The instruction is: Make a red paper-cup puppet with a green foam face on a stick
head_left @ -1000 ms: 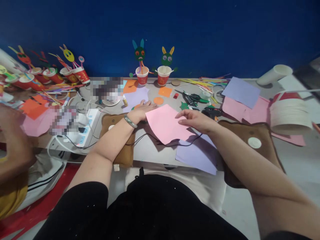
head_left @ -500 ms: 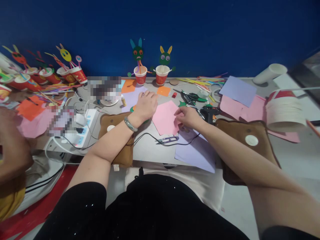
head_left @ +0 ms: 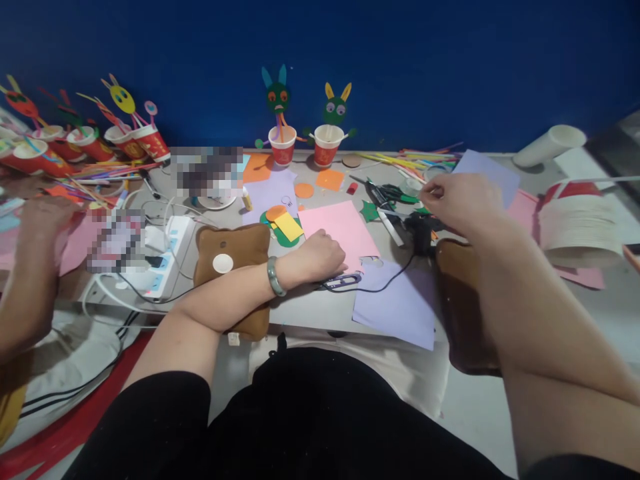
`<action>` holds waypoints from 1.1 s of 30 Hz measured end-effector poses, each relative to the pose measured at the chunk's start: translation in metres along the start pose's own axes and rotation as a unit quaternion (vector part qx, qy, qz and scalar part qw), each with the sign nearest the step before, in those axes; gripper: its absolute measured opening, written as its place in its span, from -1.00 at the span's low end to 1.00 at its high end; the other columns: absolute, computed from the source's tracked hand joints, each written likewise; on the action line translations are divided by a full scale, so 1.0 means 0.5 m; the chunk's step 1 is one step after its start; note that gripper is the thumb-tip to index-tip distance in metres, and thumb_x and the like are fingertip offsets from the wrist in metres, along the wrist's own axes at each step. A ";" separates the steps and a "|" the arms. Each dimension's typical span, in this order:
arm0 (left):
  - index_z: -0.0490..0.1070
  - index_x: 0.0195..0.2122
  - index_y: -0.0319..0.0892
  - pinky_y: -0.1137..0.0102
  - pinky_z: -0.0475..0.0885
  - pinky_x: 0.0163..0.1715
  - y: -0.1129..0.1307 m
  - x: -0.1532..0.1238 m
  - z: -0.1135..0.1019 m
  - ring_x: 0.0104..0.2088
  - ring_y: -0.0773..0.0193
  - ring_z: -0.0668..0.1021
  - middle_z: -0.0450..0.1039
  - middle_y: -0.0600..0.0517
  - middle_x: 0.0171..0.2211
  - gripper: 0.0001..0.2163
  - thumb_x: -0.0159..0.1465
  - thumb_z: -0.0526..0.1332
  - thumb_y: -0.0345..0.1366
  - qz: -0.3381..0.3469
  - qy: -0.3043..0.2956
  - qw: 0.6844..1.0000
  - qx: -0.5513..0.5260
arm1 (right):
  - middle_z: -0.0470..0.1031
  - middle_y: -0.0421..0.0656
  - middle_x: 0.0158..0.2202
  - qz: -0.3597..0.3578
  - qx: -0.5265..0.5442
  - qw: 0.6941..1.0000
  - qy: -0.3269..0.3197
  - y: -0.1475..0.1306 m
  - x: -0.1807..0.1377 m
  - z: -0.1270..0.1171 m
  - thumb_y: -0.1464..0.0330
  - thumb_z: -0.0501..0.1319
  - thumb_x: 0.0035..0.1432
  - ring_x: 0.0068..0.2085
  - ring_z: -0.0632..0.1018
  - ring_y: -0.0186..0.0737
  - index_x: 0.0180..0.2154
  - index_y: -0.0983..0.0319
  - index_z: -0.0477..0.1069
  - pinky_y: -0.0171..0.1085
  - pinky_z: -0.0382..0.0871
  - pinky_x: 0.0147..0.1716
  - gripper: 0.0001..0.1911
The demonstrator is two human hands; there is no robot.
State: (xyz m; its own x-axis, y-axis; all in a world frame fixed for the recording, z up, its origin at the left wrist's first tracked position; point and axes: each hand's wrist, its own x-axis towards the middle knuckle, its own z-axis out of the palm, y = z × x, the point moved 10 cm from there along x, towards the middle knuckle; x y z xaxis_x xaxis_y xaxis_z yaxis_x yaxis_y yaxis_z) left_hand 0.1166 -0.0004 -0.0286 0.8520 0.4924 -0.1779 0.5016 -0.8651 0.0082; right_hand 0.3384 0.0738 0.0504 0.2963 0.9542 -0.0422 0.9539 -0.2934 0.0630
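Observation:
My left hand (head_left: 317, 257), a bangle on its wrist, lies curled on the lower left of a sheet of pink paper (head_left: 345, 223). Its fingertips point down and are hidden. Just below lie thread snips (head_left: 343, 283), crossed by a black cord. A small notched outline shows at the pink sheet's lower edge. My right hand (head_left: 457, 200) hovers above the tools on the right, fingers bent with a small gap at the tips; nothing shows in them. Beneath and left of it are green-handled pliers (head_left: 403, 196) and a black glue gun (head_left: 421, 233). Purple paper (head_left: 395, 303) lies in front.
Two red paper cups (head_left: 283, 148) with green craft faces stand at the back. A yellow paper piece (head_left: 289, 227) lies on green shapes. Brown warmers (head_left: 250, 243) flank the workspace. A power strip (head_left: 173, 257) sits left, beside a co-worker's arm (head_left: 37, 267). A paper roll (head_left: 577, 223) stands right.
My right hand has left the pink paper and moved right, over the tools. My left hand has come down and toward me onto the paper, uncovering the yellow and green pieces.

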 end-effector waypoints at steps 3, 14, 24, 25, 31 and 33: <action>0.80 -0.02 -0.31 0.17 0.42 0.05 -0.006 0.001 0.005 0.05 -0.08 0.80 0.82 -0.33 -0.02 -0.61 0.69 0.24 -0.13 0.009 -0.005 1.000 -0.001 | 0.80 0.22 0.09 -0.012 0.016 1.000 -0.008 0.017 0.035 0.013 0.41 0.25 0.49 -0.07 0.64 0.09 0.14 0.27 0.77 -0.07 0.29 -0.16 -0.64; 0.69 0.15 -0.36 0.17 0.50 0.06 -0.032 0.004 0.012 0.19 -0.11 0.71 0.72 -0.30 0.19 -0.62 0.70 0.23 -0.12 0.046 -0.034 0.998 -0.026 | 0.83 0.15 -0.02 -0.082 0.092 0.991 -0.045 -0.040 0.143 0.068 0.39 0.29 0.53 -0.12 0.66 -0.09 0.14 0.38 0.80 -0.18 0.37 -0.09 -0.65; 0.66 0.12 -0.29 0.18 0.55 0.07 -0.044 0.007 0.018 0.19 -0.07 0.68 0.70 -0.27 0.18 -0.68 0.69 0.23 -0.13 0.069 -0.017 0.997 -0.030 | 0.62 0.22 0.40 -0.298 -0.067 0.951 -0.044 -0.264 0.118 0.105 0.45 0.16 0.59 0.32 0.61 0.16 0.45 0.24 0.63 -0.08 0.40 0.14 -0.46; 0.65 0.12 -0.28 0.19 0.55 0.07 -0.044 0.007 0.018 0.20 -0.06 0.67 0.70 -0.26 0.17 -0.68 0.69 0.23 -0.13 0.072 -0.017 0.997 -0.028 | 0.59 0.23 0.42 -0.291 -0.074 0.953 -0.047 -0.272 0.122 0.108 0.46 0.15 0.60 0.31 0.62 0.16 0.41 0.25 0.65 -0.08 0.40 0.12 -0.48; 0.65 0.08 -0.24 0.20 0.55 0.06 -0.051 0.008 0.015 0.18 -0.06 0.67 0.70 -0.24 0.18 -0.70 0.68 0.22 -0.12 0.088 -0.017 0.995 -0.037 | 0.72 0.23 0.27 -0.271 -0.070 0.960 -0.018 -0.299 0.121 0.091 0.54 0.16 0.52 0.31 0.62 0.19 0.18 0.32 0.73 -0.05 0.39 0.18 -0.58; 0.65 0.09 -0.24 0.22 0.56 0.12 -0.054 0.009 0.013 0.20 -0.03 0.68 0.70 -0.25 0.21 -0.72 0.68 0.24 -0.14 0.092 -0.011 0.995 -0.046 | 0.75 0.25 0.19 -0.265 -0.059 0.963 -0.001 -0.308 0.090 0.080 0.53 0.14 0.53 0.28 0.65 0.21 0.23 0.35 0.71 -0.05 0.40 0.16 -0.56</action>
State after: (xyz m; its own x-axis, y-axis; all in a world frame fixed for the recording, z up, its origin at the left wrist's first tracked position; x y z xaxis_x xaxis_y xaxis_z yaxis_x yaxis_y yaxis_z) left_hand 0.1058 0.0245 -0.0362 0.9274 0.3242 -0.1867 0.3507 -0.9271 0.1322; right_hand 0.2069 0.1594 -0.0008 -0.2296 0.9680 -0.1009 0.9591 0.2427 0.1457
